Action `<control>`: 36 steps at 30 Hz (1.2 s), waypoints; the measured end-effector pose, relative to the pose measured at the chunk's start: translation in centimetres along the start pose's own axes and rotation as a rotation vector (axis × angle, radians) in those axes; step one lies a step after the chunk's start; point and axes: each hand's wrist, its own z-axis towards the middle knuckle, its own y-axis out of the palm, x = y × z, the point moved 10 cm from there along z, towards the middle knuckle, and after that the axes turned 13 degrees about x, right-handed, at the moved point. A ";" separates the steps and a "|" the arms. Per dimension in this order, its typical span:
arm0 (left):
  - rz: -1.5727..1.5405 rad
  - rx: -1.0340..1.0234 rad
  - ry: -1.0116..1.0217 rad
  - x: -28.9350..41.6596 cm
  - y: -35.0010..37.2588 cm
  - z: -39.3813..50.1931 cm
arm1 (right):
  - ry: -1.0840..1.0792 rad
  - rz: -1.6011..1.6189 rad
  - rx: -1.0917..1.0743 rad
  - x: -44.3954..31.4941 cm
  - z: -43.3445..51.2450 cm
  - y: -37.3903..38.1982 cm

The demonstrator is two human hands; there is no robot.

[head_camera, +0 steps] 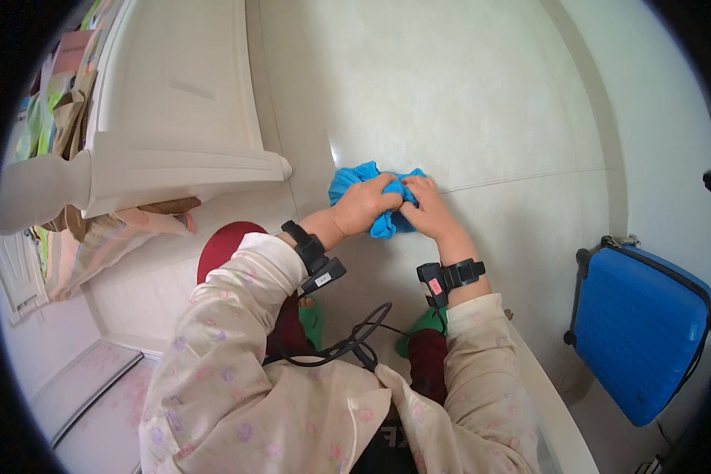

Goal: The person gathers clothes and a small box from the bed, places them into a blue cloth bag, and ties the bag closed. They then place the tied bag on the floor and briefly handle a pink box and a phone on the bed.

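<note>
Both hands grip a crumpled piece of bright blue cloth [352, 181] in front of me, over the pale tiled floor. My left hand [364, 204] holds its bunched middle from above, with the thumb and fingers pinched on the fabric. On the opposite side, my right hand [428, 207] has its fingers curled into the folds. The fingertips of the two hands nearly meet. Part of the cloth is hidden beneath the hands. Whether it touches the floor I cannot tell.
A white bed frame [183, 160] with a turned post stands at the left, bedding hanging beside it. The blue hard-shell suitcase [640, 332] stands by the right wall. Black cable [355, 346] loops before my body, between wrist-worn devices. Green slippers [311, 324] are on my feet.
</note>
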 end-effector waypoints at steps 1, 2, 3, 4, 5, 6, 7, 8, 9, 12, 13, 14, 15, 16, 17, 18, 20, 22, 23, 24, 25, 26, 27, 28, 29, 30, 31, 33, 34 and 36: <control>-0.011 0.042 0.040 0.3 -0.4 0.2 | 0.197 0.156 -0.055 1.9 -0.1 0.5; -0.041 0.163 0.198 1.8 -1.7 0.5 | 0.390 0.319 -0.059 3.4 -0.4 0.7; -0.063 0.135 0.209 1.9 -1.4 0.8 | 0.612 0.464 -0.072 4.8 -1.0 1.2; -0.108 0.151 0.234 2.3 -1.6 0.9 | 0.621 0.544 -0.128 4.3 -1.1 1.7; -0.156 0.127 0.190 2.1 -1.4 1.2 | 0.648 0.577 -0.120 4.2 -1.1 1.8; -0.209 0.100 0.232 2.8 -1.2 1.1 | 0.682 0.605 -0.131 4.0 -1.3 2.0; -0.252 0.087 0.099 1.8 -0.8 1.4 | 0.690 0.658 -0.139 3.6 -1.3 2.3; -0.281 0.077 0.000 1.0 -0.6 1.4 | 0.687 0.800 -0.080 3.1 -1.1 2.4; -0.315 0.056 -0.080 0.5 -0.1 1.2 | 0.697 0.841 -0.035 3.1 -1.1 2.3; -0.191 0.102 0.182 2.2 -0.7 0.9 | 0.707 0.997 0.030 3.3 -0.9 2.6; -0.147 0.102 0.261 2.6 -0.7 0.7 | 0.676 1.090 0.002 3.0 -0.8 2.9; -0.142 0.099 0.281 2.6 -0.6 0.5 | 0.664 1.163 -0.025 2.9 -0.9 2.9; -0.141 0.103 0.295 2.5 -0.6 0.4 | 0.698 1.198 -0.008 3.4 -1.0 2.9; -0.140 0.106 0.309 2.6 -0.6 0.3 | 0.712 1.260 -0.015 3.5 -1.1 3.0; -0.161 0.092 0.279 2.2 -0.4 0.3 | 0.742 1.273 -0.021 3.8 -1.3 3.1; -0.182 0.077 0.249 2.0 -0.2 0.4 | 0.763 1.290 -0.013 4.1 -1.4 3.2; -0.201 -0.035 0.131 1.2 1.3 0.4 | 0.802 1.264 0.029 4.7 -1.5 3.3; -0.279 -0.089 0.044 0.9 2.1 0.4 | 0.883 1.135 0.165 6.3 -1.9 3.0; -0.309 -0.135 0.009 0.8 2.7 0.3 | 0.935 1.058 0.232 7.2 -2.4 2.8; -0.343 -0.111 -0.032 0.5 2.5 0.5 | 0.917 1.144 0.265 7.0 -2.2 2.9; -0.366 -0.110 -0.059 0.4 2.6 0.6 | 0.917 1.210 0.313 7.2 -2.2 2.8; -0.395 -0.109 -0.096 0.1 2.6 0.6 | 0.966 1.249 0.383 7.8 -2.7 2.8; -0.360 -0.095 -0.099 0.0 2.4 0.8 | 0.951 1.275 0.376 7.8 -2.6 2.8; -0.329 -0.081 -0.108 -0.1 2.4 0.7 | 0.982 1.277 0.393 8.3 -2.8 2.8; -0.311 -0.031 -0.144 -0.6 1.9 0.8 | 0.961 1.322 0.378 8.3 -2.6 2.8; -0.323 0.091 -0.281 -1.9 1.1 0.7 | 1.036 1.237 0.408 9.3 -3.1 2.7; -0.325 0.157 -0.367 -2.8 0.6 0.3 | 1.059 1.196 0.403 9.8 -3.1 2.6; -0.297 0.273 -0.445 -3.6 0.1 -0.4 | 1.067 1.146 0.382 10.8 -2.8 2.5; -0.236 0.316 -0.481 -4.1 0.0 -0.9 | 1.051 1.134 0.365 11.2 -2.5 2.4; -0.113 0.424 -0.526 -5.2 -0.4 -2.0 | 1.069 1.121 0.376 12.4 -2.7 2.5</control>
